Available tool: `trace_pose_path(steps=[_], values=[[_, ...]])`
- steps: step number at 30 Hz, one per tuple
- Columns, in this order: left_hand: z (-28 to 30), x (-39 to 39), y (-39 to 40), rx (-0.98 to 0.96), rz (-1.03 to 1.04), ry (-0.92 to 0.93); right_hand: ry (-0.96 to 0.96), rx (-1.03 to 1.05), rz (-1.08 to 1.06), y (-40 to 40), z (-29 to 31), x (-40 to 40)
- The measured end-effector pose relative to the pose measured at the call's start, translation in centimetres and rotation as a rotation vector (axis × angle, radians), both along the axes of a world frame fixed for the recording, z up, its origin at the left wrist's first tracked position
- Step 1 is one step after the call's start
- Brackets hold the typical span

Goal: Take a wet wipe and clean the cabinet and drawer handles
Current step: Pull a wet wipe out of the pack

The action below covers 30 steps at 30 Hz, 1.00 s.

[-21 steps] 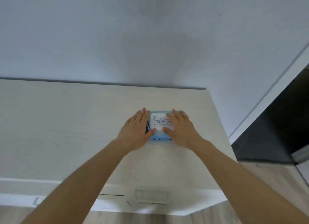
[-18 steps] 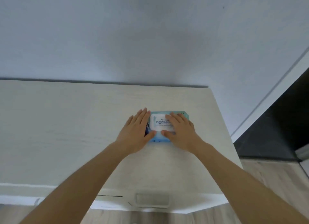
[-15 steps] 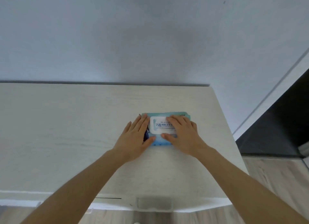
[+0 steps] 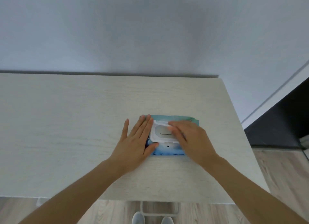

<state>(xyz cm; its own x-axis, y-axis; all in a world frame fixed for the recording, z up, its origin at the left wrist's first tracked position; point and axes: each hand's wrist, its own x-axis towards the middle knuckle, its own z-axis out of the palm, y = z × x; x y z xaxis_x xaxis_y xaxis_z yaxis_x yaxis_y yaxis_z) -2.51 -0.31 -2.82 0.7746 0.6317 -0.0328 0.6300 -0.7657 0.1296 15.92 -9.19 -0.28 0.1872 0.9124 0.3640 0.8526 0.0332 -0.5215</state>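
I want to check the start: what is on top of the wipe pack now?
Both hands: the left hand lies flat on its left end, the right hand covers its right part. The white lid frame shows between them; wipes inside cannot be seen.

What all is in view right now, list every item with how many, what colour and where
wipe pack: one, blue-green, on the cabinet top, right of centre
flip lid: one, white, on the pack, open, dispensing slot showing
cabinet top: one, pale wood grain, against the wall
wall: one, pale grey-blue, behind the cabinet
handle: one, pale, below the near edge
floor: light wood, right and bottom
dark panel: one, black, far right
shoes: two, grey, bottom edge
left hand: flat, on the pack's left end
right hand: over the lid's right side
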Motion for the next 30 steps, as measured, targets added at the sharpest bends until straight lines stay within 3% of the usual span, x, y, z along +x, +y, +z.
trace_pose_path(steps=[2,6,8,15,22,30], values=[[0.3,0.0,0.1,-0.019,0.009,-0.030,0.211,0.005,-0.080,1.4,0.5,0.3],[1.8,0.3,1.0,0.034,-0.079,-0.157,0.177,0.036,-0.278,3.2,0.4,0.9],[2.4,0.9,1.4,0.096,-0.156,-0.111,0.188,0.035,-0.324,3.0,0.0,1.0],[1.0,1.9,1.5,-0.021,-0.055,0.023,0.136,-0.013,-0.288,-0.3,-1.0,0.3],[0.5,2.1,1.1,0.008,-0.017,0.042,0.086,-0.037,-0.323,-1.6,-1.7,-2.0],[0.4,2.0,0.8,-0.023,-0.016,-0.011,0.230,-0.077,-0.390,-1.4,-2.1,-2.6]])
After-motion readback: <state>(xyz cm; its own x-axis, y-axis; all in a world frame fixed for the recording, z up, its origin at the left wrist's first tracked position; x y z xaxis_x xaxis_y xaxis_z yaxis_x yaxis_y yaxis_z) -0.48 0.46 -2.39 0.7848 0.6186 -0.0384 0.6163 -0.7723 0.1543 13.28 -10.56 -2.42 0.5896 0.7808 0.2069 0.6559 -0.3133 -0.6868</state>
